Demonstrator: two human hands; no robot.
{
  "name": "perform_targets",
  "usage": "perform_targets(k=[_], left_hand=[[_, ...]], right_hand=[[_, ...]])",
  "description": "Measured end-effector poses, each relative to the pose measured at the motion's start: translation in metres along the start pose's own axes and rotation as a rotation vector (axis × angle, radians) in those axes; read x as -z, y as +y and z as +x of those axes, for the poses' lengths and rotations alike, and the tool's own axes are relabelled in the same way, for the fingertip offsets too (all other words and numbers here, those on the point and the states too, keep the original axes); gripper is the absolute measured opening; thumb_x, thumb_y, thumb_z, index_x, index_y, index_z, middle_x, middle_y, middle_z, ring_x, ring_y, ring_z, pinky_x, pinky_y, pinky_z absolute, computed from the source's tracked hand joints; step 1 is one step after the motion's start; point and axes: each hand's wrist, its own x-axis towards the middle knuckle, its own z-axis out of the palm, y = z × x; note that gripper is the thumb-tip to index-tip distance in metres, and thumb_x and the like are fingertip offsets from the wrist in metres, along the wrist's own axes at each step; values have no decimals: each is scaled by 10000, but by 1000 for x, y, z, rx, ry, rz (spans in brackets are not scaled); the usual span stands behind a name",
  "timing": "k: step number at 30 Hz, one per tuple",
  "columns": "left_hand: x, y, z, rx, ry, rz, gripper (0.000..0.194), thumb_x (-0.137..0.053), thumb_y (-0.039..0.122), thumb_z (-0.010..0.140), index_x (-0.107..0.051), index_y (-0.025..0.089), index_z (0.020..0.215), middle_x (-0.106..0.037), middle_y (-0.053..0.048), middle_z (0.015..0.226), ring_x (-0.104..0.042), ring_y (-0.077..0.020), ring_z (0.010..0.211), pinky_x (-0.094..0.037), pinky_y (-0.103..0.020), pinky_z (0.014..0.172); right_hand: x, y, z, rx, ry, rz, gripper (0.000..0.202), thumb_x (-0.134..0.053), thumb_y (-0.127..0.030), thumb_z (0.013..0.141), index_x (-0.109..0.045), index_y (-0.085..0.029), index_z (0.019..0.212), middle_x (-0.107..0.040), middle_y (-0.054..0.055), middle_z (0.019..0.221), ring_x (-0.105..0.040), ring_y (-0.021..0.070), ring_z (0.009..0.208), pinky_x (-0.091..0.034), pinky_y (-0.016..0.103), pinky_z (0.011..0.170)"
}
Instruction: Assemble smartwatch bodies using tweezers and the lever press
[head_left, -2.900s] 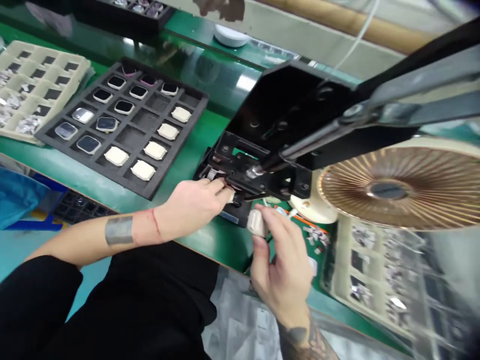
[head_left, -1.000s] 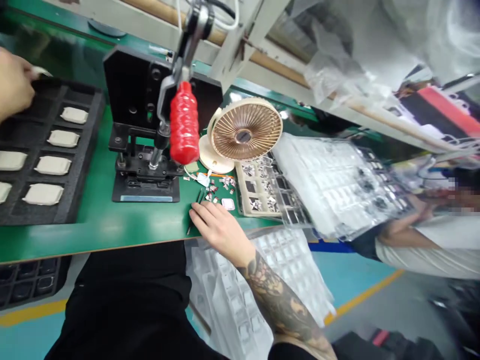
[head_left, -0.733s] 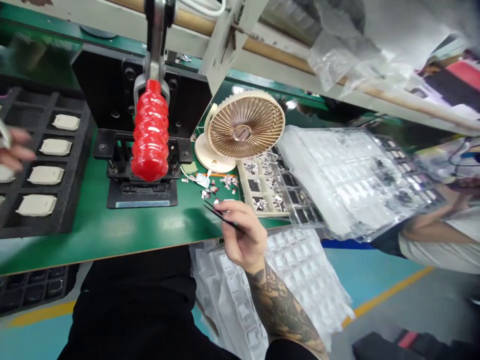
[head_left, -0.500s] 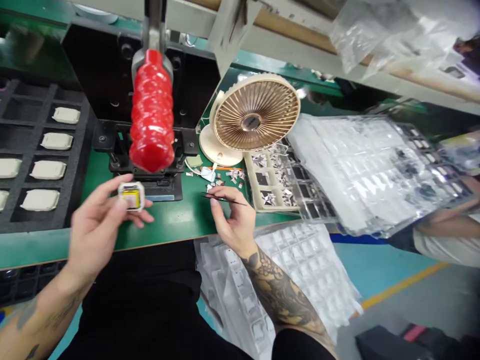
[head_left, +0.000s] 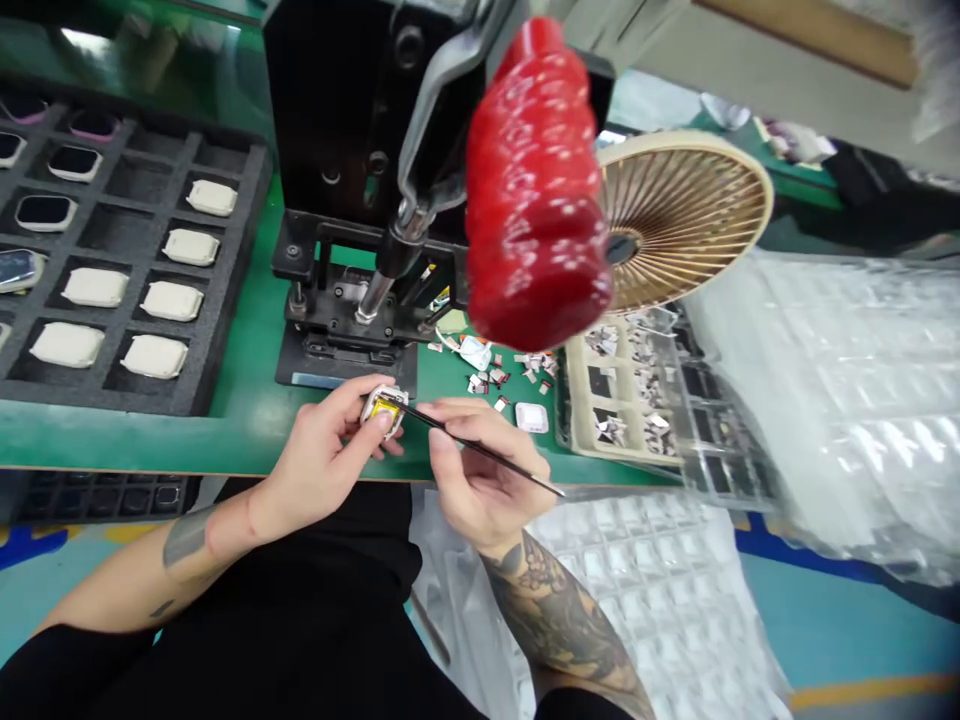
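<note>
My left hand [head_left: 319, 462] is closed around a small white watch case [head_left: 373, 399] with a yellow part inside, its open side facing up. The thumb lies over the yellow part. Pinched in my right hand [head_left: 486, 485] is a pair of thin black tweezers [head_left: 499, 458]. Their tips reach the upper edge of the case; whether they grip anything there is too small to tell. On the green bench [head_left: 247, 445], to the right of the case, lies a small white square piece [head_left: 531, 417], with several tiny flex-like parts [head_left: 498, 376] scattered behind it.
A black hand press [head_left: 352, 300] with a red ribbed handle [head_left: 536, 200] stands ahead. A grey foam tray [head_left: 202, 390] of white watch cases is at left. To the right are a beige fan [head_left: 690, 215], a divided box [head_left: 574, 425] of small parts and clear plastic trays [head_left: 840, 400].
My hands have come together, and the tweezer tips are now at the watch case. The white square piece now shows on the bench. The camera view has shifted left and closer.
</note>
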Motion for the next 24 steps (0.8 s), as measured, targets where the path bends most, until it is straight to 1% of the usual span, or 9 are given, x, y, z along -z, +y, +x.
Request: perform_targets(k=[5,10,12,14,16,18,19,21,24], left_hand=[[1,-1,-1,-17,-6,24,389,-718,347,1146,-675,199,1503,-866,-29,1018,-859,-170,862,-705,-259,800],[1,0,0,-23,-1,48,404,-731,364,1140,-689,193,1504,-870,-33,989,-859,-178,845,-711,-262,793],[1,0,0,-28,-3,52,409,-741,361,1135,-695,187,1502,-872,-33,972,-861,-177,839,-714,-259,798],[1,-1,0,-40,-6,38,407,-745,352,1133,-698,187,1502,-879,-37,999,-867,-173,846,-715,-250,804],[1,-2,0,-53,-1,10,403,-747,336,1131,-695,191,1503,-885,-43,1046,-871,-164,846,-714,-240,804],[0,-4,0,-62,17,-22,400,-753,325,1126,-692,194,1499,-887,-46,1066,-872,-164,858,-716,-237,796],[0,-5,0,-65,27,-36,400,-759,326,1123,-692,196,1496,-887,-46,1065,-874,-169,873,-718,-240,796],[-1,-5,1,-64,54,-70,400,-765,339,1122,-692,199,1489,-886,-48,1060,-876,-180,885,-720,-253,791],[-3,-3,2,-60,100,-134,407,-768,359,1123,-685,193,1485,-882,-52,1029,-875,-187,846,-714,-259,755]], right_hand=[[0,0,1,-13,16,-28,322,-766,-40,972,-767,-270,1197,-861,74,1068,-846,259,966,-731,454,833],[0,4,0,-50,45,19,274,-785,-59,978,-779,-257,1168,-855,63,1056,-841,235,981,-721,424,885],[-1,6,0,-142,75,65,220,-799,-98,998,-770,-263,1141,-855,45,1055,-846,214,974,-719,395,904],[-2,6,-1,-325,95,157,137,-807,-176,1033,-739,-265,1112,-852,25,1027,-846,189,906,-717,352,861],[-3,3,-2,-513,69,270,111,-805,-273,1060,-699,-263,1089,-840,7,962,-825,172,793,-709,321,772],[-2,-2,-6,-575,14,337,142,-805,-332,1062,-685,-261,1086,-825,8,918,-809,180,750,-707,331,724],[-1,-5,-8,-539,-2,335,142,-808,-337,1056,-693,-263,1095,-820,15,917,-811,193,770,-714,355,733],[3,-10,-11,-369,18,265,129,-814,-315,1038,-724,-273,1122,-819,34,940,-818,222,831,-725,411,773],[11,-9,-11,-154,144,102,127,-810,-274,1021,-746,-283,1130,-817,44,950,-823,241,885,-728,440,804]])
